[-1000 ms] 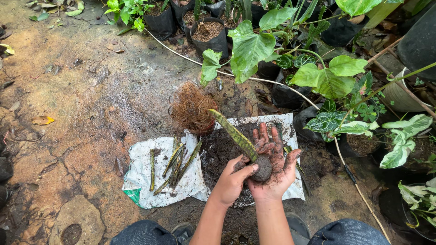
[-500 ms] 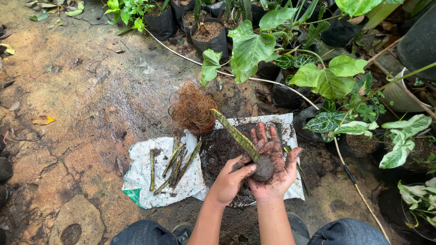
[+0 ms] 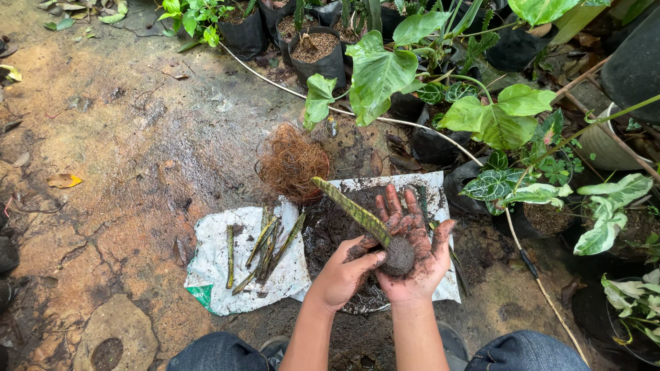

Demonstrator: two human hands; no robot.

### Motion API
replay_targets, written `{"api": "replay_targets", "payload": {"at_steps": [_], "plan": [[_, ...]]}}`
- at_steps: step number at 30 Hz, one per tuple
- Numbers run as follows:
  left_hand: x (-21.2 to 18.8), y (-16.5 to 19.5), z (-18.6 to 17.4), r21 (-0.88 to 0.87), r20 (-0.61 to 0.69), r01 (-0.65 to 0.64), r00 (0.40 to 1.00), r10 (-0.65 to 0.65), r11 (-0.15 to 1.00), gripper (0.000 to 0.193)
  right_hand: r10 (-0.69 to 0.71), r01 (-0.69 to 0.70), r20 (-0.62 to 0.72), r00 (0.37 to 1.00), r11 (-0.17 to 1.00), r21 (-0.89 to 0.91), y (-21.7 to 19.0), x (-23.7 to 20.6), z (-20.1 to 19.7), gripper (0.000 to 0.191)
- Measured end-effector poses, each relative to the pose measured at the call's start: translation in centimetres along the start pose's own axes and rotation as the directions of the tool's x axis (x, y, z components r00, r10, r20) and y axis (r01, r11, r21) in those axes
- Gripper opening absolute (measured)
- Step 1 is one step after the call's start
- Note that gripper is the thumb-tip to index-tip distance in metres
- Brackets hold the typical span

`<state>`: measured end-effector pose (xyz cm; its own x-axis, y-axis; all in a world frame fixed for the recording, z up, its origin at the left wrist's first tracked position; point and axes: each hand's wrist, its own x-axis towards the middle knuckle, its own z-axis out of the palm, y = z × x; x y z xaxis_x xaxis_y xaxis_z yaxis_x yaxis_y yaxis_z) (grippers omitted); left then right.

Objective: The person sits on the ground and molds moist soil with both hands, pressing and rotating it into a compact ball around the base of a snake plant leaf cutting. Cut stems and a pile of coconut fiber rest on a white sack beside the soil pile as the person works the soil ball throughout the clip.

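Soil coated both hands in the head view. The right hand lay palm up with fingers spread wide, cradling a round soil ball at the base of a mottled snake plant cutting, whose leaf slanted toward 10 o'clock. The left hand pressed its curled fingers against the ball from 8 o'clock. Beneath them a white plastic sack was spread on the wet ground, bearing a heap of dark soil. Further leaf cuttings lay at 9 o'clock, a clump of brown coconut fibre at 11 o'clock, and black potted plants from 12 to 3 o'clock.
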<state>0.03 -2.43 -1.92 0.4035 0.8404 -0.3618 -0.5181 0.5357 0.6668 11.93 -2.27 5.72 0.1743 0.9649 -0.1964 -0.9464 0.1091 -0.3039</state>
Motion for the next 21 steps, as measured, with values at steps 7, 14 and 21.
{"api": "replay_targets", "payload": {"at_steps": [7,14,21], "plan": [[-0.1,0.7,0.5,-0.048,0.104,0.014,0.995,-0.009,0.999,0.042,0.012,-0.013,0.033,0.999,0.999,0.03,-0.3,0.0,0.1,0.079],[-0.3,1.3,1.7,-0.043,0.14,-0.052,0.988,0.057,0.998,0.034,0.0,0.0,-0.007,1.0,1.0,0.001,-0.2,0.0,0.3,0.081],[-0.5,1.8,2.9,-0.12,0.165,-0.108,0.978,0.127,0.987,0.037,-0.03,0.03,0.008,1.0,1.0,-0.005,-0.2,0.0,0.1,0.079]]}}
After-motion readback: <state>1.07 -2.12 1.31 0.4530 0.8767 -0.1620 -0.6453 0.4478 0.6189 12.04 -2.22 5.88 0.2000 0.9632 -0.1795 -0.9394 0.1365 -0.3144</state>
